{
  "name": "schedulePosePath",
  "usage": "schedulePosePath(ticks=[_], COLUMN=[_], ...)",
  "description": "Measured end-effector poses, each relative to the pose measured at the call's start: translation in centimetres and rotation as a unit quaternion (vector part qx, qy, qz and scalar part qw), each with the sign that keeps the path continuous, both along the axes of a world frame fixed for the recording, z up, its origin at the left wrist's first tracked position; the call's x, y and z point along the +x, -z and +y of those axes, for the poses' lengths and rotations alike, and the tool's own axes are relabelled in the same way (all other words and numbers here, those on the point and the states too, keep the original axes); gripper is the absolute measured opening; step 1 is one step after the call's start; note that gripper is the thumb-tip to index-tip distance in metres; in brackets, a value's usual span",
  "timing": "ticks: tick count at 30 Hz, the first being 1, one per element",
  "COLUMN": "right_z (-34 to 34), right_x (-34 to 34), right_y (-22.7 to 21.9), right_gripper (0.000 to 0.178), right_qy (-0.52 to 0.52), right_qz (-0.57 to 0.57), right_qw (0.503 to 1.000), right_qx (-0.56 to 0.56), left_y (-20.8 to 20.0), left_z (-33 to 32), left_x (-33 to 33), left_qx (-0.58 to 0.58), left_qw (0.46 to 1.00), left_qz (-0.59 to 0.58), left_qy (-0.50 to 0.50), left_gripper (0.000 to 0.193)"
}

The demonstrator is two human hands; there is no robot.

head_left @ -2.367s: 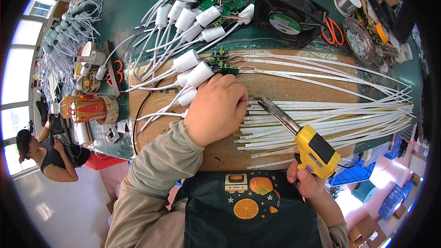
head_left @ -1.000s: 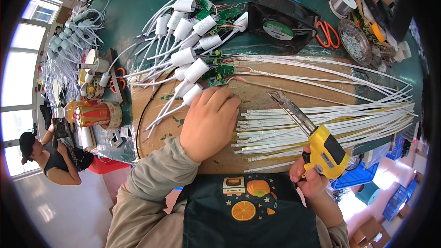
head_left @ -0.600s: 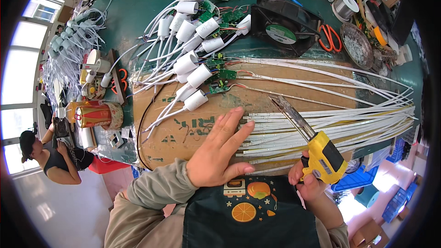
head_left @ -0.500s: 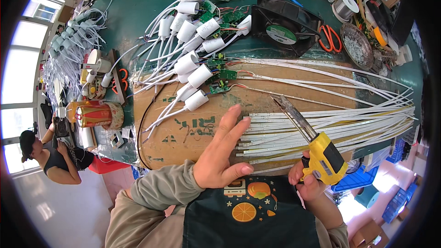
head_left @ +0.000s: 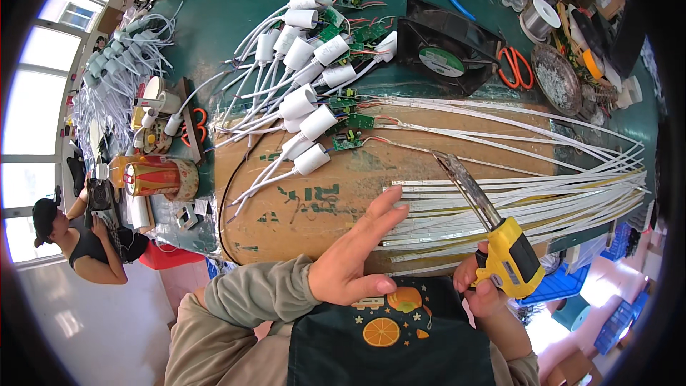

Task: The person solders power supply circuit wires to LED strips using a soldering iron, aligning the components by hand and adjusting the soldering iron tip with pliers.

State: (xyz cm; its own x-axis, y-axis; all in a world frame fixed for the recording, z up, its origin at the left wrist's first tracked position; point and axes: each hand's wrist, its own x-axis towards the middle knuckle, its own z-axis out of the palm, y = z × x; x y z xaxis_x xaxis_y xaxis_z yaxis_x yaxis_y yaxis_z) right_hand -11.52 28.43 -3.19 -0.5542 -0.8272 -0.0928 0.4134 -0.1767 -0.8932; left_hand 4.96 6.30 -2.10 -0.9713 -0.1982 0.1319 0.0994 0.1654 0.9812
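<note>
My left hand (head_left: 354, 259) is open, its fingers spread over the near edge of the cardboard sheet (head_left: 286, 239), beside the left ends of a bundle of thin white and yellowish strips (head_left: 572, 187). It holds nothing. My right hand (head_left: 480, 286) is closed round the grip of a yellow and black soldering gun (head_left: 511, 257). The gun's long metal nose points up and left, above the strips, near a thin wire. That wire runs to a green circuit board (head_left: 349, 141). Other boards are joined to white cylindrical housings (head_left: 318, 123) with white cables.
Beyond the cardboard lie a black square fan (head_left: 421, 36), orange-handled scissors (head_left: 516, 68) and blue-handled pliers (head_left: 461, 0). A solder spool (head_left: 539, 20) and a bowl (head_left: 557, 75) stand at right. Left are a red-gold can (head_left: 150, 179) and bundled white cables (head_left: 114, 78). A person (head_left: 86, 243) sits at far left.
My left hand has drawn back towards me and a little to the right. The soldering gun stays in my right hand, and the whole view has shifted slightly.
</note>
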Motion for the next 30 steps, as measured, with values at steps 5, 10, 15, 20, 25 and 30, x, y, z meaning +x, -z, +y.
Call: schedulePosePath(ticks=[5, 10, 15, 20, 25, 30], right_z=[0.1, 0.4, -0.1, -0.2, 0.2, 0.0], right_x=[-0.1, -0.2, -0.3, -0.3, -0.1, -0.2], right_y=[0.8, 1.1, 0.9, 0.7, 1.1, 0.8], right_gripper=[0.066, 0.067, 0.068, 0.069, 0.07, 0.07], right_qy=[0.007, -0.001, -0.002, -0.002, -0.007, -0.007], right_qz=[-0.014, -0.023, -0.014, -0.012, -0.021, -0.026], right_qw=[1.0, 1.0, 1.0, 1.0, 1.0, 0.999], right_qx=[-0.001, 0.001, 0.005, 0.008, 0.017, 0.016], left_y=[-2.8, -5.7, -5.2, -4.0, -4.3, -6.4], left_z=[-2.7, -9.8, -16.0, -17.3, -17.4, -16.1], left_x=[-0.5, -3.1, -6.4, -9.2, -9.1, -6.8], left_qx=[-0.119, -0.288, -0.414, -0.605, -0.623, -0.578], left_qw=[0.993, 0.895, 0.839, 0.75, 0.745, 0.769], left_qz=[-0.011, -0.046, -0.053, -0.064, -0.049, 0.055], left_qy=[-0.016, -0.336, -0.349, -0.261, -0.233, -0.268], left_gripper=[0.074, 0.032, 0.026, 0.037, 0.036, 0.035])
